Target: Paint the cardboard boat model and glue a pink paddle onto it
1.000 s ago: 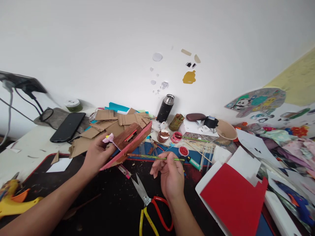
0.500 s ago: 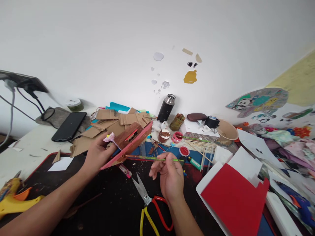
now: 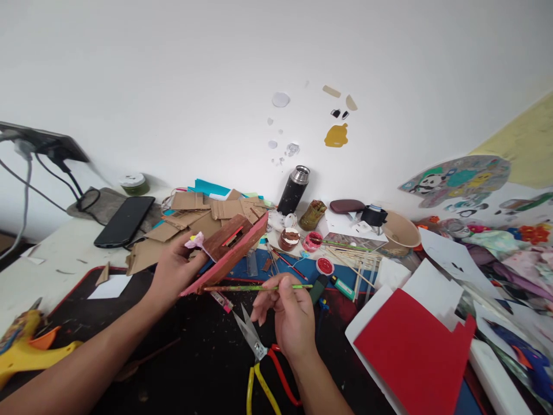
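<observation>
My left hand [image 3: 175, 270] is closed on a cardboard model [image 3: 233, 248] painted brown and pinkish red, held tilted above the desk. A small pale pink flower [image 3: 196, 241] sticks up at its left side, close to my thumb. Between the thumb and fingers of my right hand [image 3: 290, 311] is a thin green paintbrush [image 3: 259, 287], lying nearly level. Its brown-stained end meets the lower left edge of the model. Below my hands lie scissors [image 3: 259, 349] with one yellow and one red handle, blades apart, on the black mat [image 3: 194, 351].
Behind the model are cardboard scraps [image 3: 190, 222], a brown paint jar [image 3: 289, 238], a red paint jar [image 3: 312, 241] and a black flask [image 3: 294, 190]. Red paper [image 3: 415, 351] lies at right. A yellow glue gun [image 3: 34, 351] and a phone [image 3: 125, 221] are at left.
My right hand has shifted slightly left and down. The brush end has slid along the model's edge toward its lower left corner. My left hand holds the model almost still.
</observation>
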`<action>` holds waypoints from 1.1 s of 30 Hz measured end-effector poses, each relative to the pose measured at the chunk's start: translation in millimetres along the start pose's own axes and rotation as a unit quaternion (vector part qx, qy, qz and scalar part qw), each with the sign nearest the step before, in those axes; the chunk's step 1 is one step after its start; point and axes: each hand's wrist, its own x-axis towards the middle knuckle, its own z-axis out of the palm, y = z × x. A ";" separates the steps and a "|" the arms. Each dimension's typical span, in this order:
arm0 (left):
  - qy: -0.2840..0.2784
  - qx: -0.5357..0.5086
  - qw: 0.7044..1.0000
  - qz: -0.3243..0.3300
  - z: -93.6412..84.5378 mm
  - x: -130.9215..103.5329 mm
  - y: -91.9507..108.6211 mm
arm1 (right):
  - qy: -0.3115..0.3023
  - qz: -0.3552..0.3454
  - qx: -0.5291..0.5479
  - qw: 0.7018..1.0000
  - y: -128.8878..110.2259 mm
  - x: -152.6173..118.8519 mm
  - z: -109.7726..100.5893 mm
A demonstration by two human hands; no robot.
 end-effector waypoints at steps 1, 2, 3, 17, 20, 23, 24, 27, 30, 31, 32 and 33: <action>0.000 0.000 1.000 0.002 -0.1 -0.1 -0.5 | -0.004 0.003 0.000 1.000 0.7 -0.5 0.3; -0.001 0.001 1.000 0.004 -0.3 -0.3 -0.9 | -0.007 0.004 0.000 1.000 1.2 -1.0 0.6; -0.001 0.003 1.000 0.005 -0.5 -0.4 -1.3 | -0.007 0.005 0.001 1.000 1.5 -1.3 0.7; -0.011 -0.012 1.000 -0.013 -0.9 0.6 -3.3 | 0.054 -0.031 0.004 0.998 -8.5 4.6 -4.1; -0.007 -0.010 1.000 -0.007 -0.7 0.6 -2.4 | 0.036 -0.018 0.003 0.999 -5.3 2.8 -2.6; -0.003 -0.002 1.000 -0.004 -0.3 0.7 0.2 | 0.015 -0.006 -0.001 1.000 -0.5 0.4 -1.3; -0.001 -0.001 1.000 -0.002 -0.2 0.7 1.2 | 0.008 -0.004 -0.002 1.000 0.7 -0.2 -0.9; 0.003 -0.003 1.000 0.006 0.2 0.7 3.6 | -0.006 -0.003 -0.004 1.000 1.9 -1.4 0.1; 0.005 -0.005 1.000 0.006 0.6 0.6 4.3 | -0.007 -0.005 0.003 1.000 0.2 -1.7 0.9; 0.005 -0.005 1.000 0.006 0.8 0.6 4.3 | -0.007 -0.006 0.006 1.000 -0.5 -1.7 1.1; 0.005 -0.007 1.000 0.006 1.0 0.7 4.1 | -0.007 -0.008 0.009 1.000 -0.9 -1.6 1.1; 0.003 -0.009 1.000 0.005 1.2 0.7 3.9 | -0.009 -0.008 0.012 1.000 -1.0 -1.5 1.0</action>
